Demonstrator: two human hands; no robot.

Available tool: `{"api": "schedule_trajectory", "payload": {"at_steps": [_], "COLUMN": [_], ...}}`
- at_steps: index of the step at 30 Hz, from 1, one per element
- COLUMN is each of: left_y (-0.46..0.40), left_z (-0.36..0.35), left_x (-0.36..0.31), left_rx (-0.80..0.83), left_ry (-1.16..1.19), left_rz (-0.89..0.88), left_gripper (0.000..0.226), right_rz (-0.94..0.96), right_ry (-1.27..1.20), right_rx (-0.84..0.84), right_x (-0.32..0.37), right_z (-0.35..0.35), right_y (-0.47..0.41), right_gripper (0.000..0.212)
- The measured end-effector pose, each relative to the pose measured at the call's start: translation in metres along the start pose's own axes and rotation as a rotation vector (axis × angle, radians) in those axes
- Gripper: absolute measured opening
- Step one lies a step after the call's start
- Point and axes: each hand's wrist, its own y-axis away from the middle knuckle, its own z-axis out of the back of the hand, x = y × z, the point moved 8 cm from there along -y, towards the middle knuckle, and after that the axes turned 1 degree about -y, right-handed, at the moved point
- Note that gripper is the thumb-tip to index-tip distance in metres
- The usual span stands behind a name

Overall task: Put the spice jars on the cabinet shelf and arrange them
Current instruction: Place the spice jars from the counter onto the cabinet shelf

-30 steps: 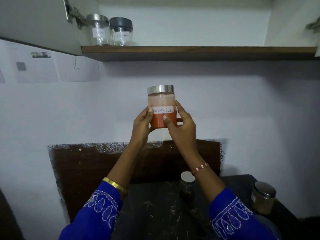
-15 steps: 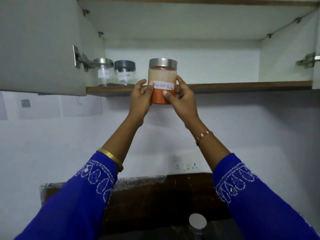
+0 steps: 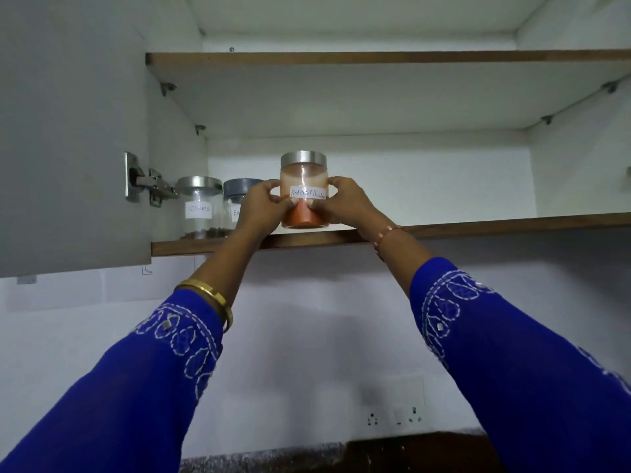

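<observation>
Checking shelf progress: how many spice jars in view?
3, all on the lower cabinet shelf: cloves jar far left, grey-lidded jar beside it, red chilli powder jar held by both hands. The hands may hide others.

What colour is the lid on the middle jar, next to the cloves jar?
Dark grey lid, plainest in the head view.

Grey-lidded jar [image 3: 239, 203] half hidden behind left hand [image 3: 263, 209], label cut to "Bl", contents unseen, cabinet door [image 3: 68, 131] cropped at left edge
</observation>
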Motion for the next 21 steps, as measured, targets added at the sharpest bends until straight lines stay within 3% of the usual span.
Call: {"api": "schedule_trajectory", "payload": {"at_steps": [5,11,16,21], "left_y": [-0.015,-0.021,-0.026,-0.025], "left_z": [-0.006,-0.013,-0.02,-0.017], "left_x": [0.015,0.018,0.024,0.025], "left_rx": [-0.007,-0.013,0.104,0.089], "left_ry": [-0.118,-0.427,-0.463,-0.416], "left_rz": [0.015,0.056,0.109,0.122], "left_gripper": [0.043,0.024,0.021,0.013], "right_rz": [-0.059,-0.047,-0.044,-0.126], "right_ry": [0.147,0.246,0.349,0.341], "right_rx": [0.116,0.054,0.082,0.134], "right_x": [-0.009,-0.017,-0.016,-0.021], "right_z": [-0.019,-0.034,-0.045,-0.049], "right_y": [-0.023,-0.04,-0.047,-0.046], "right_gripper": [0.043,0.05,0.047,0.049]}}
